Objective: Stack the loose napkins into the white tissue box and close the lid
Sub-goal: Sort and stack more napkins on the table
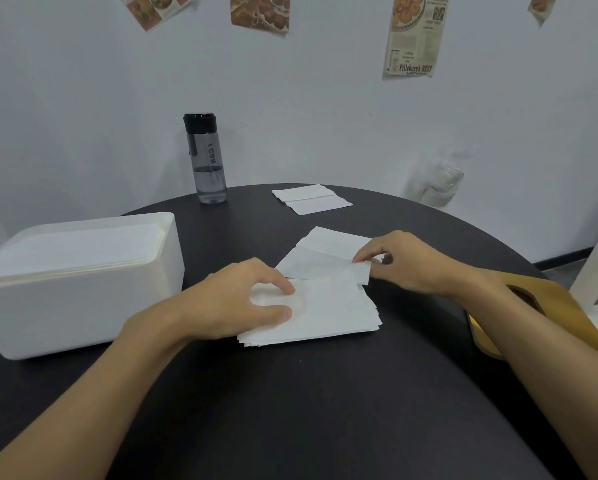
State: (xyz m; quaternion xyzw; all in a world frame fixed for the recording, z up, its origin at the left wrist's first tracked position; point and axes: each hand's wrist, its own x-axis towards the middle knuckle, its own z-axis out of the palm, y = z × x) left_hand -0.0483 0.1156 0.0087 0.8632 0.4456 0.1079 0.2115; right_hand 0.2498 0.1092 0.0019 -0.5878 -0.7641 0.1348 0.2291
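Observation:
The white tissue box [83,306] stands on the left of the dark round table [325,410], open at the top with napkins showing inside. A stack of loose napkins [328,313] lies at the table's middle. My left hand [235,299] holds the stack's left edge, thumb on top and fingers curled over it. Just behind the stack lie loose napkins [325,251], and my right hand [408,261] pinches the near edge of one between thumb and fingers. Two more napkins [311,199] lie flat at the far side of the table.
A clear water bottle [207,161] with a black cap stands at the back near the wall. A wooden lid-like board [540,306] sits at the right table edge under my right forearm. A crumpled clear plastic bag [436,181] leans at the back right.

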